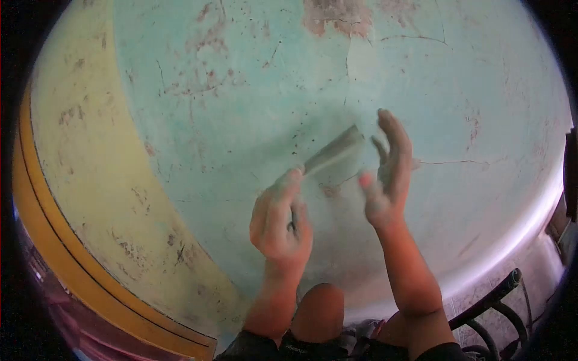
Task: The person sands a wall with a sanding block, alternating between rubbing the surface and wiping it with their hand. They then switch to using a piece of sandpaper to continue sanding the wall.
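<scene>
My left hand is closed around one end of a flat greyish strip, whose kind I cannot make out. The strip slants up and to the right, its free end widening slightly, in front of the wall. My right hand is raised beside that free end, thumb and fingers apart, holding nothing. A gap separates it from the strip. Both hands look dusty and a little blurred. Behind them is a pale green wall with cracks and patches of worn paint.
A yellowish wall section and an orange-yellow frame curve along the left. Dark red cloth lies beyond the frame. My bent knee shows below. Dark curved tubing stands at the lower right.
</scene>
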The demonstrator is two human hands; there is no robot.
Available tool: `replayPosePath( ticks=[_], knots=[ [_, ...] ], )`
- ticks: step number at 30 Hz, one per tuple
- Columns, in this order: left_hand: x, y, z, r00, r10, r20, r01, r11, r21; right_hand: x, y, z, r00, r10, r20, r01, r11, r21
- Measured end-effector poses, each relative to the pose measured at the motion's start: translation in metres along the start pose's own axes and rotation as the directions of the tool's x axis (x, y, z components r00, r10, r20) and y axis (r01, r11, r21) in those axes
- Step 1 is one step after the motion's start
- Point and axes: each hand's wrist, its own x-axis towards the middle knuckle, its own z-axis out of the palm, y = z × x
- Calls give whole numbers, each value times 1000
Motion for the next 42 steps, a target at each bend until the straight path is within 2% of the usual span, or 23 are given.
replayPosePath(
  ticks=[1,2,3,5,6,10,13,16,18,19,22,25,27,28,30,32,34,35,36,37,39,41,42],
  knots=[
    [-1,4,1,1000,-1,-4,1,1000,0,3,-11,0,934,356,-5,-347,915,207],
    [0,9,1,996,89,32,-89,996,-7,7,-22,2,840,538,63,-519,765,380],
    [-1,13,2,982,174,69,-173,985,-20,10,-27,-2,840,539,63,-521,768,372],
    [-6,19,4,975,187,124,-181,982,-56,13,-35,-10,731,635,249,-627,481,613],
    [-7,21,5,961,212,178,-200,976,-84,16,-37,-11,724,657,209,-630,508,587],
    [-5,23,4,930,175,325,-96,965,-244,21,-39,-17,754,636,167,-581,526,621],
    [1,23,1,902,156,402,-8,939,-345,22,-42,-21,729,626,276,-652,512,560],
    [3,23,14,924,107,368,-3,962,-274,13,-34,-9,685,664,301,-665,400,631],
    [-29,-1,40,978,1,210,70,941,-331,0,-23,-1,603,733,314,-728,345,593],
    [-40,-7,44,977,-8,213,78,944,-321,-3,-20,1,595,736,322,-734,335,591],
    [-51,-24,48,993,-21,119,61,936,-347,3,-15,4,521,803,289,-681,187,709],
    [-51,-30,41,996,16,88,6,968,-249,6,-21,-1,515,763,391,-735,158,659],
    [-44,-25,36,991,116,70,-113,993,-36,-1,-12,1,535,736,415,-729,154,667],
    [-45,-29,37,991,117,69,-114,993,-35,-4,-8,2,557,706,438,-722,152,675],
    [-49,-41,43,991,91,95,-65,967,-248,-2,-11,1,561,708,430,-717,155,679],
    [-53,-58,42,994,71,85,-51,975,-215,1,-8,1,564,706,428,-714,158,682],
    [-52,-81,40,996,51,67,-39,985,-170,5,2,-3,841,535,77,-531,791,305],
    [-45,-97,41,998,43,56,-42,999,-12,6,11,-6,846,526,87,-524,791,315],
    [-35,-112,43,998,36,43,-42,988,147,5,23,-11,975,223,-19,-224,966,-130],
    [-23,-126,47,998,47,40,-53,986,155,4,32,-14,993,-120,22,111,821,-560],
    [2,-146,59,995,83,50,-96,919,382,3,44,-14,987,-135,82,156,753,-639],
    [7,-150,63,996,62,70,-83,928,364,-2,56,-12,995,-47,86,97,606,-789],
    [3,-147,65,994,65,83,-91,929,358,-5,64,-11,995,-44,84,93,608,-789]
  ],
)
